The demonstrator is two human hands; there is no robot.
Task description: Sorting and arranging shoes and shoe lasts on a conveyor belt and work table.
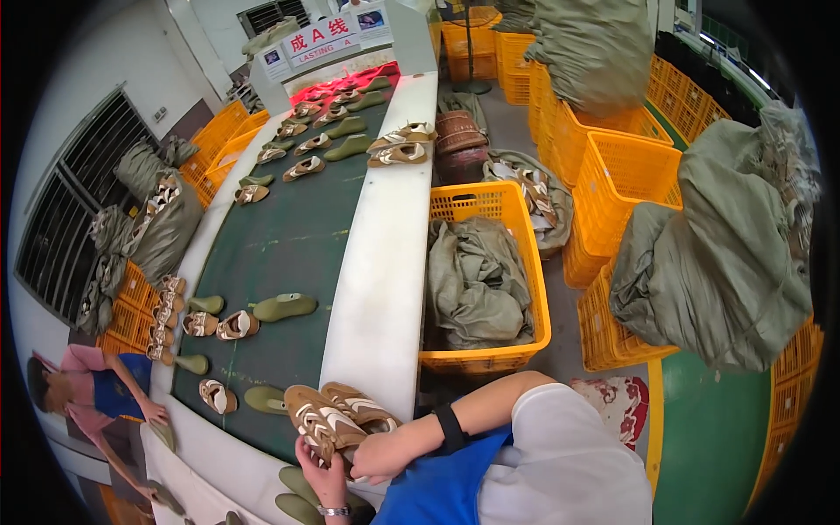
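"Head view, hands first?"

"Left hand [324, 479]: fingers part-curled, holding the near end of the front brown-and-white shoe [322, 423]. Right hand [383, 453]: mostly closed, up at that same end; fingertips hidden, can't tell what it grips."

"Shoe location?"

"Near right corner of the conveyor [284, 236]. Second shoe [362, 405] just beside it, on the right. Green last [264, 400] on the belt to its left, near edge. Two more lasts [296, 507] below, close to the left hand."

"Doing it well?"

"My call: left steadies, right does the fine work at the near end. Firm grip, but no squashing the upper. Pull evenly, not sideways, or the shoe twists."

"Risks?"

"Probably nudging the second shoe, since it's so close. Also the metal wristband [333, 511] scuffing the upper; I'd keep that wrist low."
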